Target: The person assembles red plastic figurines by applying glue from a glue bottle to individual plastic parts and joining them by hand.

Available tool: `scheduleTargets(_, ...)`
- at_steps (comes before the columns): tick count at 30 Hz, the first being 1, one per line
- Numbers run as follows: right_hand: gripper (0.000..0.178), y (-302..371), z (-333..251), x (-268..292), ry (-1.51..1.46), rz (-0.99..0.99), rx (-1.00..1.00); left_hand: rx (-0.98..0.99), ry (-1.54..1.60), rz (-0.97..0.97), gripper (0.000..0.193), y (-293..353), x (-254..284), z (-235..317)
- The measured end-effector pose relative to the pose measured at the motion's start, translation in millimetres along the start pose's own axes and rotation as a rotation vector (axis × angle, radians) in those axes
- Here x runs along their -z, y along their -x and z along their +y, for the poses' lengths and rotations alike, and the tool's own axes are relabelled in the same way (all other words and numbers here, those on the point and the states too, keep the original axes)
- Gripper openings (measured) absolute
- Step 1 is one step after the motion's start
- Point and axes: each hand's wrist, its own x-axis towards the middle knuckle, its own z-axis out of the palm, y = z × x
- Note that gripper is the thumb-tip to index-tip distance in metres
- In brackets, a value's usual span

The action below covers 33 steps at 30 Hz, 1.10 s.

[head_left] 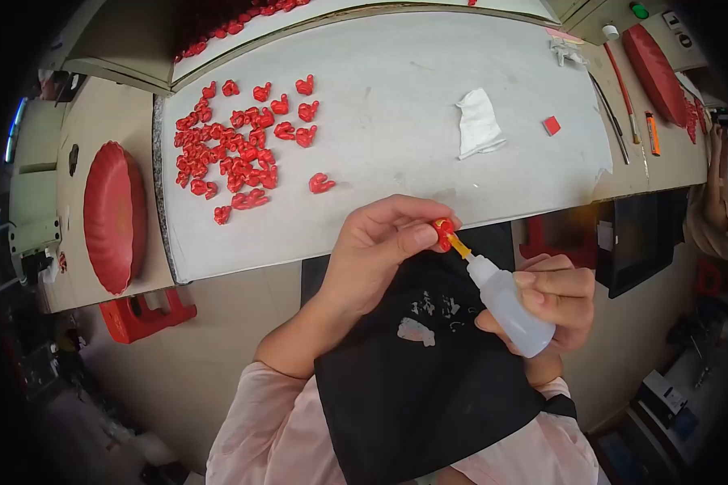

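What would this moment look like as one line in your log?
left hand: pinching small red plastic piece | right hand: holding clear squeeze bottle, orange nozzle touching piece | pile of red pieces: on white table

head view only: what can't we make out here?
- Small red piece: mostly hidden by the left hand fingertips; shape unclear.
- Squeeze bottle: lower part covered by the right hand; fill level unreadable.
- Nozzle tip: contact point too small.
- Red pieces at the top edge: cut off.

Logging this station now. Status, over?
Left hand pinching small red piece. Right hand gripping squeeze bottle, nozzle at the piece. Red pieces pile on white mat. Nothing between hands.
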Motion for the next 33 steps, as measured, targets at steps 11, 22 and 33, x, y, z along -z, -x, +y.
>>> scheduleTargets(11,0.047,0,-3,1,0.044,-0.004,-0.005,-0.022,0.019,0.014,0.019,2,-1,0)
scheduleTargets(22,0.046,-2,0,2,0.046,0.022,-0.036,-0.012,0.012,0.015,0.019,-1,-1,0)
scheduleTargets(33,0.034,-62,56,16,-0.054,-0.032,-0.452,0.05,0.396,0.017,0.024,-7,22,3)
